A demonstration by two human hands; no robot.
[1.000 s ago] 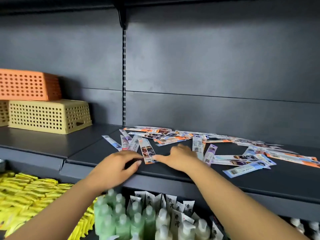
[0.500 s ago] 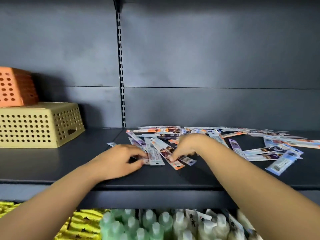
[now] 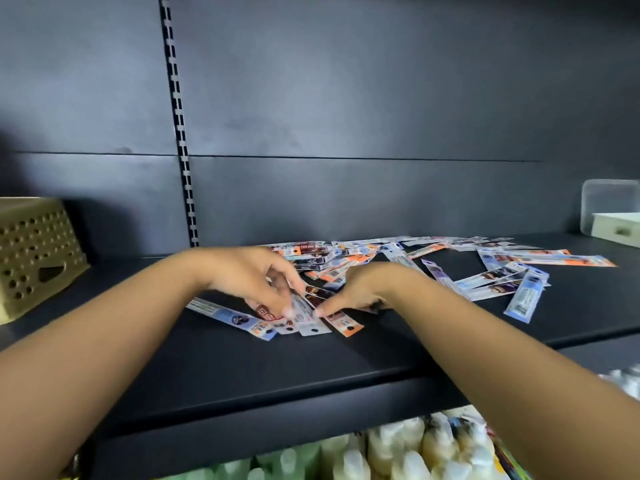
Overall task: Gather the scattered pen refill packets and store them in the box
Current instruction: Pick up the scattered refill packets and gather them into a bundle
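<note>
Several long, flat pen refill packets [image 3: 502,282] lie scattered over the dark shelf [image 3: 311,368], white, blue and orange. My left hand [image 3: 249,275] and my right hand [image 3: 356,289] meet over a small fan of packets [image 3: 311,322] near the shelf's middle. Both hands pinch this bunch between thumb and fingers. One blue-ended packet [image 3: 228,318] sticks out to the left under my left hand. A pale box [image 3: 616,230] stands at the far right edge, with a clear lid [image 3: 602,199] leaning behind it.
A yellow perforated basket [image 3: 31,254] sits upside down at the left end of the shelf. A slotted upright [image 3: 180,133] runs down the dark back wall. Below the shelf's front edge stand rows of pale bottles [image 3: 398,452].
The view has swung right and closer, bringing the box into sight. Both hands have drawn together and gathered several packets into a bunch; the orange basket has left the view.
</note>
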